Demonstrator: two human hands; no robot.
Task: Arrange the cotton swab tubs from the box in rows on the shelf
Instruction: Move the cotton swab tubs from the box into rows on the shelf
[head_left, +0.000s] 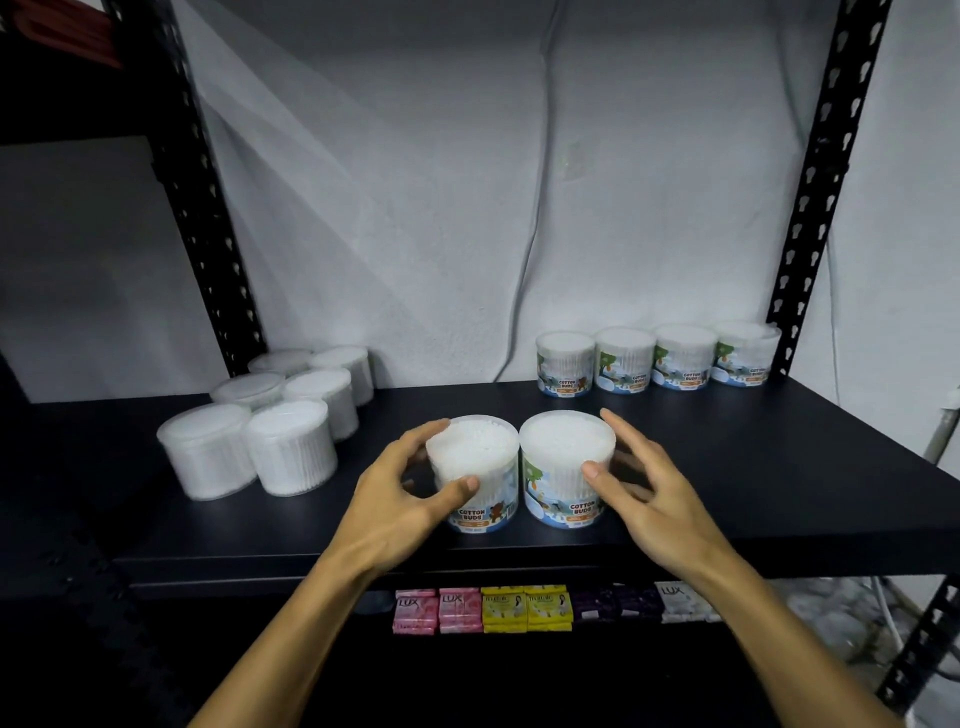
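Two clear cotton swab tubs with "Cotton Buds" labels stand side by side, touching, near the front edge of the black shelf. My left hand cups the left tub, thumb on its front and fingers at its back rim. My right hand wraps the right tub the same way, thumb on the front and fingers spread along its right side. Both tubs rest on the shelf board. A row of labelled tubs lines the back right. The box is not in view.
Several tubs with their labels turned away cluster at the shelf's left. Black perforated uprights frame the bay, with a white wall and a hanging cable behind. Soap packs lie on the lower shelf.
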